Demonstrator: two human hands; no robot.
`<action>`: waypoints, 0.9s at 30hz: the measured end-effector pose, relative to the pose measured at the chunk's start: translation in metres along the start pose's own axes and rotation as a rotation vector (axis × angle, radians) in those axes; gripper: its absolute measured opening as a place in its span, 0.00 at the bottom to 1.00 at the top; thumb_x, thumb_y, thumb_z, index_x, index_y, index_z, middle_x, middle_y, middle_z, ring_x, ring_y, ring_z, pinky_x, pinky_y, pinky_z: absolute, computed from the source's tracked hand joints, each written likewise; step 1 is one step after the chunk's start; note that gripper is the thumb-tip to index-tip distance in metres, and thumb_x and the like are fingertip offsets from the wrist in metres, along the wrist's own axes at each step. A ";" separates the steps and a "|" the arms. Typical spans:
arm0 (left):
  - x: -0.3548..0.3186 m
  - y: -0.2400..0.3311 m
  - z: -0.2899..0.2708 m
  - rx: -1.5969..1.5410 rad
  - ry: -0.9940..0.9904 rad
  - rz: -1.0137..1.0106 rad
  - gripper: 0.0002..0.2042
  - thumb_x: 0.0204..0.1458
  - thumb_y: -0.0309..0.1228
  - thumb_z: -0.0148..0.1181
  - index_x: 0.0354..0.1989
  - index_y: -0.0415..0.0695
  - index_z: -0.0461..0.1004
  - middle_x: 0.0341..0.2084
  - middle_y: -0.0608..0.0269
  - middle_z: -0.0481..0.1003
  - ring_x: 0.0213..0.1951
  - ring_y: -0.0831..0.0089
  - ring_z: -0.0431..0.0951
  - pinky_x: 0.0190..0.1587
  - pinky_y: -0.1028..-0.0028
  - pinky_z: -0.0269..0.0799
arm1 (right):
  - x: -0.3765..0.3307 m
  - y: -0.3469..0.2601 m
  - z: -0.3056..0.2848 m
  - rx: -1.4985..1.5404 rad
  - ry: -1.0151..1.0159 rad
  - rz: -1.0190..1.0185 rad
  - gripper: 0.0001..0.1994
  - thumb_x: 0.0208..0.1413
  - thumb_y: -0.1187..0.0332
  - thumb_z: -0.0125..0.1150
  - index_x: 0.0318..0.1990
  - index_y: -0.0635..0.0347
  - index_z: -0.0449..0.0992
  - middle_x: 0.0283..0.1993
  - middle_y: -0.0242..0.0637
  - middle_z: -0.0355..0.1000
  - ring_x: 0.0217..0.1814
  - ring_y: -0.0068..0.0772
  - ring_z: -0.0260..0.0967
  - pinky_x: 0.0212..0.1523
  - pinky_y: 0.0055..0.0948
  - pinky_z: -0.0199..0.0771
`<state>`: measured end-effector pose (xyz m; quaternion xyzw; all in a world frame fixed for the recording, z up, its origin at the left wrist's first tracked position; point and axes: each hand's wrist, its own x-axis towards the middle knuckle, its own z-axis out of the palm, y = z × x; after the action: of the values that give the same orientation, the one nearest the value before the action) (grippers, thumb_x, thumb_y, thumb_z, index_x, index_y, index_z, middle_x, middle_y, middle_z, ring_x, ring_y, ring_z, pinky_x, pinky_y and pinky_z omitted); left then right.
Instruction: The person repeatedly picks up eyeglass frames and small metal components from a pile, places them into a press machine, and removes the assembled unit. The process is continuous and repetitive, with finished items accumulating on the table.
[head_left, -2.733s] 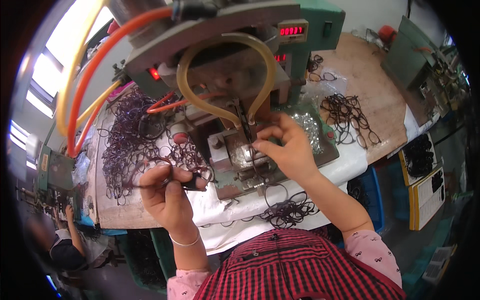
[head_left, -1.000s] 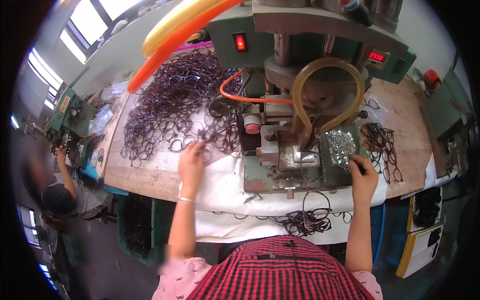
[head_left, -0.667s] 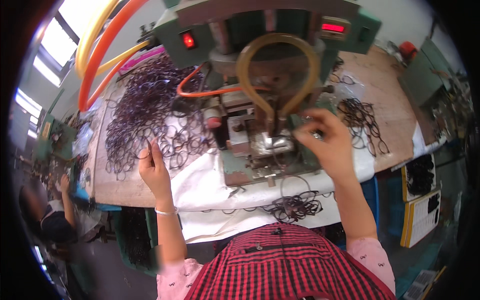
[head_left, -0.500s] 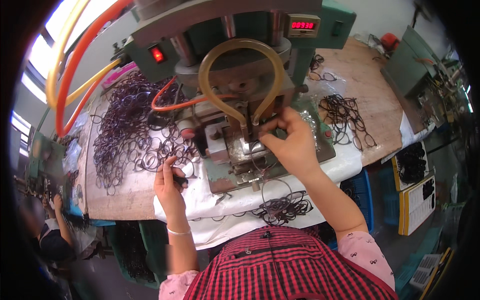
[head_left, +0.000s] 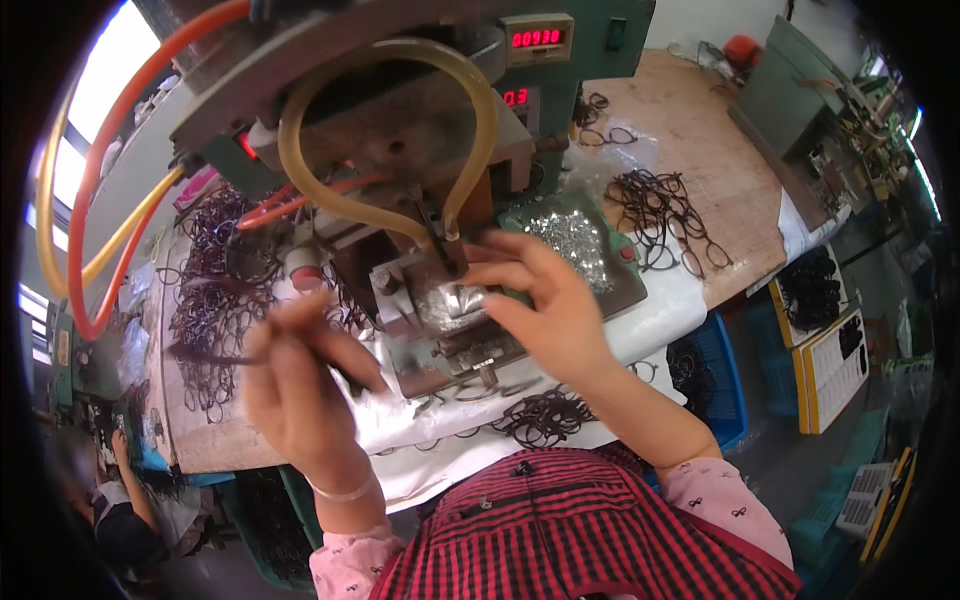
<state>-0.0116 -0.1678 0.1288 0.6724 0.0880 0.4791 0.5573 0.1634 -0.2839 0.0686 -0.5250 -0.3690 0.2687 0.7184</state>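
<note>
My left hand [head_left: 298, 405] is raised to the left of the press's front and smeared by motion. Its fingers look closed round something dark and thin that sticks out to the left, too blurred to name. Over the tooling of the green press [head_left: 595, 50] reaches my right hand [head_left: 555, 320], fingers apart and nothing visible in them. Its fingertips are beside the shiny metal block [head_left: 455, 300], under the looped yellowish hose [head_left: 487, 130]. A round red button [head_left: 307, 278] is just above my left fingers.
Dark eyeglass frames lie heaped at left [head_left: 200, 330], in a pile on the right [head_left: 660, 215] and near the front edge [head_left: 545, 415]. Small shiny metal pieces [head_left: 575, 240] fill a tray by the press. A blue crate [head_left: 735, 385] stands below right. Another person [head_left: 135, 490] is at far left.
My left hand has lifted and moved left, with a dark thing now sticking out of it. My right fingers have spread apart at the tooling. The whole view has shifted.
</note>
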 end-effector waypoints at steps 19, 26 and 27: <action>-0.021 -0.024 0.054 -0.551 -0.266 -1.240 0.22 0.68 0.41 0.36 0.52 0.34 0.71 0.17 0.58 0.74 0.10 0.74 0.67 0.11 0.81 0.57 | 0.021 0.067 -0.100 -1.115 0.361 -0.298 0.06 0.44 0.69 0.62 0.24 0.62 0.72 0.26 0.43 0.71 0.32 0.50 0.69 0.32 0.46 0.67; -0.069 -0.038 0.011 -0.056 -0.189 -0.743 0.11 0.61 0.32 0.57 0.44 0.35 0.77 0.28 0.61 0.80 0.30 0.78 0.79 0.32 0.79 0.73 | 0.013 0.067 -0.103 -1.135 0.335 -0.356 0.06 0.46 0.68 0.67 0.26 0.61 0.81 0.25 0.41 0.76 0.28 0.44 0.73 0.32 0.37 0.72; -0.079 -0.049 -0.006 0.376 0.000 -0.408 0.07 0.57 0.26 0.61 0.40 0.36 0.79 0.28 0.61 0.80 0.30 0.79 0.79 0.33 0.79 0.73 | 0.008 0.066 -0.104 -1.049 0.316 -0.300 0.04 0.46 0.71 0.67 0.27 0.61 0.81 0.27 0.39 0.76 0.29 0.41 0.73 0.32 0.33 0.72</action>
<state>-0.0370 -0.1977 0.0446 0.7324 0.3089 0.3324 0.5076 0.2525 -0.3155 -0.0111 -0.7872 -0.4117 -0.1374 0.4380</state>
